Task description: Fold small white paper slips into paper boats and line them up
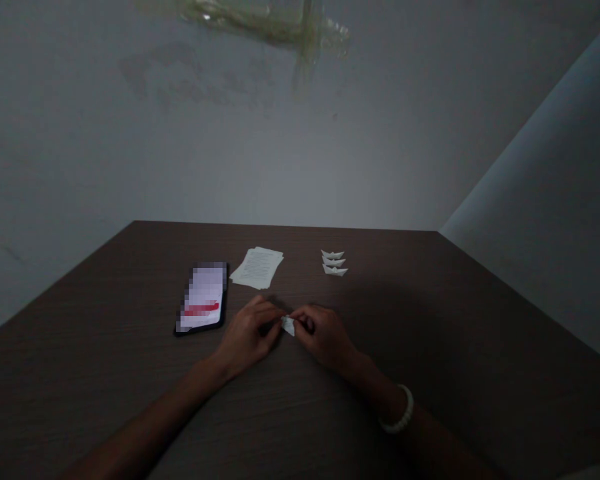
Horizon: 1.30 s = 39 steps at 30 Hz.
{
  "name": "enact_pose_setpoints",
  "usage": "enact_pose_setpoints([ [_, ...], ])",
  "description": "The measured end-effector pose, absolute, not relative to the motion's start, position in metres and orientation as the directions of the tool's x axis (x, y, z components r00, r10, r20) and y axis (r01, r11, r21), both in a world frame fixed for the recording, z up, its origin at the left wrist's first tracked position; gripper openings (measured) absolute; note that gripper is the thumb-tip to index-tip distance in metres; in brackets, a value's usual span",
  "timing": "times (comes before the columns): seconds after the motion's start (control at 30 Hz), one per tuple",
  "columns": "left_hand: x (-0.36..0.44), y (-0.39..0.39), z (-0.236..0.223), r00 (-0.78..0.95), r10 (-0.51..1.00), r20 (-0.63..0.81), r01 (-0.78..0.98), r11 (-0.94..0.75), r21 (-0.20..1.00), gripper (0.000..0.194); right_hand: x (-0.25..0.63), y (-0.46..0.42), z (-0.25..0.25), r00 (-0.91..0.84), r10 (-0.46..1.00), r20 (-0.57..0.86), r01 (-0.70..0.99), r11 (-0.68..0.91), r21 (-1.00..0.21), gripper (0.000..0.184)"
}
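Between my two hands is a small folded piece of paper (289, 325), pale with faint print on it. My left hand (253, 333) pinches its left side between thumb and fingers. My right hand (325, 335) grips the other side the same way, with the fingers curled in. Both hands are low over the table, near its middle. Beyond the right hand, three small white paper boats (335, 263) stand in a row, one behind another. Past the left hand lies a stack of printed paper sheets (257, 268), slightly fanned out.
A phone (203, 299) with a lit, blurred screen lies left of the paper stack. The dark wooden table (405, 280) ends at a grey wall (260, 160) with yellowish tape (275, 27) on it. A white bracelet (404, 412) circles my right wrist.
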<state>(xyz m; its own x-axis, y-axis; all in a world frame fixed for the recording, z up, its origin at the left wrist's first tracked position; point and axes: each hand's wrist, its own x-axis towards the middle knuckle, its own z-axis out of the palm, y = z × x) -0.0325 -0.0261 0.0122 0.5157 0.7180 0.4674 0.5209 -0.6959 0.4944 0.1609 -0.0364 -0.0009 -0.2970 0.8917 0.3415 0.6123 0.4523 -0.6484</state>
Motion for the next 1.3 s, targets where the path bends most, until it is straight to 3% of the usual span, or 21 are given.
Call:
enact_pose_setpoints([
  [0.33, -0.031, -0.023, 0.01, 0.486, 0.806, 0.339, 0.639, -0.592, 0.491, 0.012, 0.16, -0.037, -0.001, -0.289, 0.872, 0.395, 0.631, 0.484, -0.606, 0.002],
  [0.63, -0.032, -0.025, 0.009, 0.551, 0.727, 0.411, 0.568, -0.687, 0.454, 0.019, 0.162, -0.034, -0.002, -0.324, 0.828, 0.458, 0.626, 0.551, -0.552, 0.006],
  [0.9, -0.033, -0.029, 0.009, 0.647, 0.662, 0.378, 0.607, -0.747, 0.271, 0.025, 0.168, -0.034, 0.001, -0.379, 0.808, 0.452, 0.627, 0.583, -0.516, 0.015],
  [1.3, -0.032, -0.03, 0.013, 0.675, 0.663, 0.323, 0.603, -0.748, 0.277, 0.026, 0.182, -0.03, -0.003, -0.515, 0.747, 0.421, 0.65, 0.66, -0.377, 0.021],
])
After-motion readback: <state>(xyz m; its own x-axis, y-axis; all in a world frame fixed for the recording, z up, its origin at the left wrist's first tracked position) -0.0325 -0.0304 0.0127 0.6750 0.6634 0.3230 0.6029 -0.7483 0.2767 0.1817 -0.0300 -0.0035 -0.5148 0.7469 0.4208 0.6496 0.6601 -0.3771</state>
